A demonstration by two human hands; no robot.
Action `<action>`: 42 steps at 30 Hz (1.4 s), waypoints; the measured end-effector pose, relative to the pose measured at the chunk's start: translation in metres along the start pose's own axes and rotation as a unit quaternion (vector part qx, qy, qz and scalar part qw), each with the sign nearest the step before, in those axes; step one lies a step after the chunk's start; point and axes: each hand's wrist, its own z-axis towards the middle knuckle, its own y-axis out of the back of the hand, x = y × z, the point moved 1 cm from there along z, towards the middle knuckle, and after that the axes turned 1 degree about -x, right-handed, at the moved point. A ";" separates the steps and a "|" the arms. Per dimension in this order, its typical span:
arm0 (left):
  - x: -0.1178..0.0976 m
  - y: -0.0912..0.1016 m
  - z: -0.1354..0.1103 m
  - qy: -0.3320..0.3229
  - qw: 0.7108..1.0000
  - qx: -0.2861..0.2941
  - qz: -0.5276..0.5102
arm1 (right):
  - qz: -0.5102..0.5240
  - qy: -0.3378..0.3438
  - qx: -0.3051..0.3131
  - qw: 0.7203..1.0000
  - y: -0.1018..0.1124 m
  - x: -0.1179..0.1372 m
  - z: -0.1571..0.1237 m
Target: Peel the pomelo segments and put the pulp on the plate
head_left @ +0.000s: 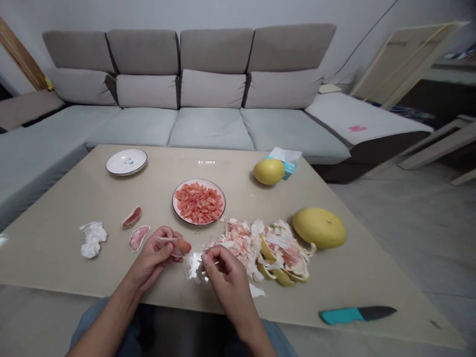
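Note:
My left hand [160, 254] is closed around a partly peeled pomelo segment [183, 246], its pink flesh poking out past the fingers and pale membrane still on it. To the right, my right hand [225, 270] hovers above the table with thumb and fingertips pinched; whatever it may hold is too small to make out. Beyond the hands stands a plate [174, 212] heaped with pink pomelo pulp [200, 202]. Two unpeeled pomelo segments, one upright-edged [132, 217] and one flat [139, 238], lie left of my left hand. A pile of peel and membrane [260, 248] spreads beside my right hand.
Two whole yellow pomelos [269, 171] [320, 227] sit on the right, the farther one against a tissue pack [288, 161]. A knife [357, 314] with a teal handle lies near the front edge. At left are crumpled tissue [92, 239] and a white plate [127, 161]. A sofa [208, 126] stands behind.

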 end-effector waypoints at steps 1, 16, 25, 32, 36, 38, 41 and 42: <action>0.001 -0.001 0.000 0.009 1.000 -0.005 0.006 | -0.036 0.017 -0.019 0.999 0.000 -0.001 0.001; 0.015 -0.011 0.001 0.059 0.997 0.030 -0.042 | -0.075 0.149 -0.054 0.985 0.002 0.005 -0.001; 0.020 -0.015 0.002 0.075 0.996 0.033 -0.039 | -0.054 0.155 -0.051 0.985 0.001 0.008 -0.003; 0.018 -0.010 0.002 0.064 0.998 0.001 0.027 | -0.078 0.159 -0.040 0.983 0.002 0.008 -0.002; 0.017 -0.008 0.002 0.060 0.997 -0.009 0.047 | -0.071 0.156 -0.030 0.985 0.003 0.009 0.000; 0.017 -0.007 0.002 0.059 0.996 -0.015 0.058 | -0.071 0.153 -0.029 0.985 0.003 0.009 0.000; 0.018 -0.006 0.001 0.046 0.995 -0.028 0.080 | -0.075 0.152 -0.033 0.985 0.003 0.008 0.001; 0.018 -0.006 0.001 0.040 0.995 -0.032 0.088 | -0.074 0.150 -0.035 0.985 0.002 0.007 0.001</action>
